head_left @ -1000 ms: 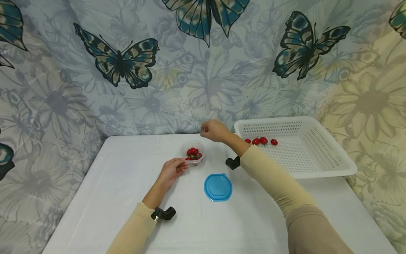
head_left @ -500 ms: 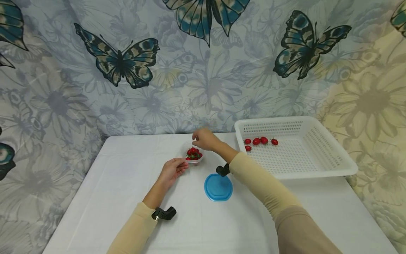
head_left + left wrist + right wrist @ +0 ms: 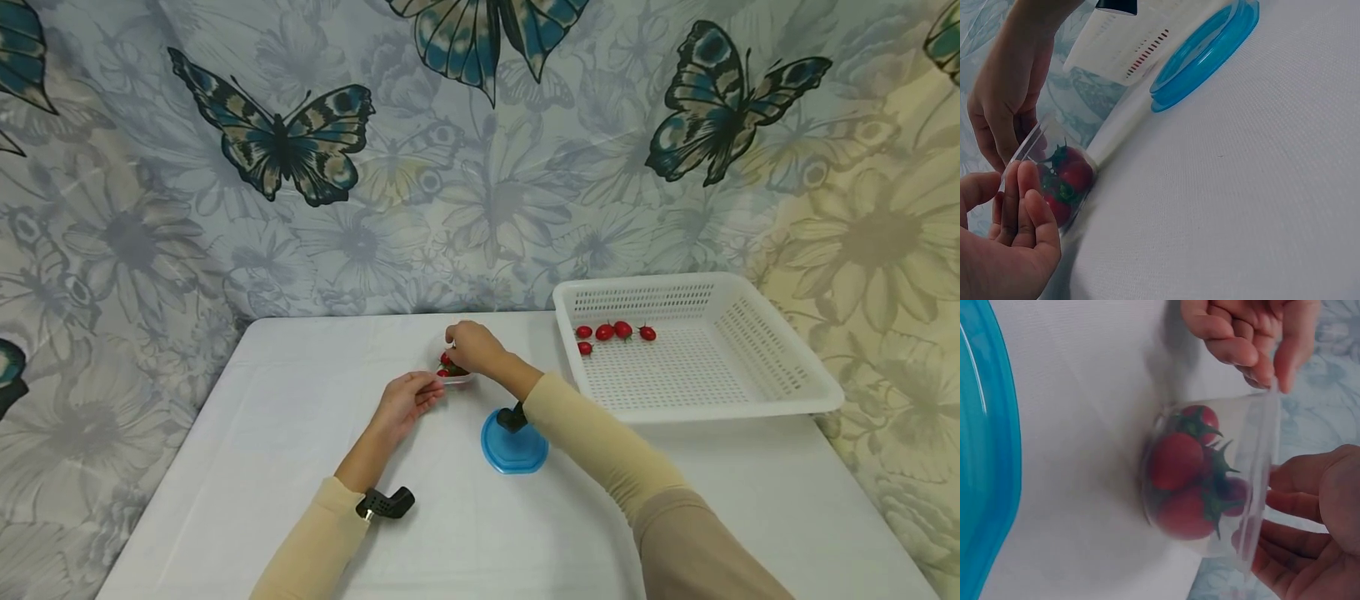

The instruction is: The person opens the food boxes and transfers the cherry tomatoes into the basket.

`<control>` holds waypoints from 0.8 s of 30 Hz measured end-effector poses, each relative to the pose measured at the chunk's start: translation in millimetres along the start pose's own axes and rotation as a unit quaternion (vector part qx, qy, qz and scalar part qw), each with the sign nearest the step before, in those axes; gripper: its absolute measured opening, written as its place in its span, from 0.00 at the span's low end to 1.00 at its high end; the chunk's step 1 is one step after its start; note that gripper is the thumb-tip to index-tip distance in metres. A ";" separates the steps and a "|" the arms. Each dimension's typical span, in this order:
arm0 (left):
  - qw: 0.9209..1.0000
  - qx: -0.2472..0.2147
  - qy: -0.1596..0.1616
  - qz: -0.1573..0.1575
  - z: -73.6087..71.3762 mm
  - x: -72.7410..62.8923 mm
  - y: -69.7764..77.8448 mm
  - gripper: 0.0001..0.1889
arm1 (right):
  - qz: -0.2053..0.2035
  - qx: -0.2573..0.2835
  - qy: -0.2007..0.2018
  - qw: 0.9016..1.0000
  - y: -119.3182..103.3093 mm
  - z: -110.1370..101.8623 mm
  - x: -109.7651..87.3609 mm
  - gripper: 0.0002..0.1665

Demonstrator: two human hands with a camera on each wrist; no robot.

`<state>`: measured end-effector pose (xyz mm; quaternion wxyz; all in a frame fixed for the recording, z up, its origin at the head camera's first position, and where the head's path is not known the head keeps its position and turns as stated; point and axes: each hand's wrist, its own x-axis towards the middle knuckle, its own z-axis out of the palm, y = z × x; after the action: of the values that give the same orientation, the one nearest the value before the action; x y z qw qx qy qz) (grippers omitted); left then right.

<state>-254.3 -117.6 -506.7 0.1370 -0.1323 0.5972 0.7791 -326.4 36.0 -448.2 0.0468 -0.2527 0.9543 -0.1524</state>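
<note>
Left hand [image 3: 408, 404]: grasping tub rim, thumb against fingers.
Right hand [image 3: 480, 346]: over tub opening, fingers bent down at rim; can't tell if it grasps anything.
Tub [image 3: 1241, 419]: clear plastic, on desk [image 3: 450, 533] near far edge, between the 2 hands.
Tub tomatoes [image 3: 1175, 461]: several, red, green stems on, piled inside tub; exact count hidden.
Lid [image 3: 513, 450]: blue, on desk, apart from tub, nearer the person; partly behind right wrist camera [image 3: 512, 418] in head view.
Basket [image 3: 787, 367]: white, slotted walls, right side of desk.
Basket tomatoes [image 3: 622, 330]: 5 red, far left part of basket; 4 roughly in a row, 1 nearer the person.
Sleeves [image 3: 607, 433]: 2, pale yellow.
Backdrop [image 3: 495, 217]: butterflies and flowers, behind desk.
</note>
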 end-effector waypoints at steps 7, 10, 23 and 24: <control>1.000 -0.005 -0.003 0.004 0.3 0.1 2.3 0.14 | 0.003 -0.022 0.009 1.000 -5.7 9.3 3.0 0.13; 1.000 -0.011 0.000 0.003 0.3 0.0 2.1 0.12 | 0.002 -0.037 0.001 0.999 -8.0 13.5 3.2 0.10; 1.000 -0.016 0.005 0.000 -0.4 -1.0 0.4 0.06 | -0.012 -0.032 0.008 0.999 -13.9 14.2 -1.1 0.05; 1.000 -0.014 0.003 0.001 -0.6 -0.8 0.0 0.06 | -0.012 -0.031 0.007 0.999 -14.0 14.1 -1.3 0.05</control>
<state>-253.5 -118.2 -506.5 0.1322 -0.1364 0.5866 0.7873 -316.4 21.3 -457.2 0.0303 -0.2647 0.9557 -0.1250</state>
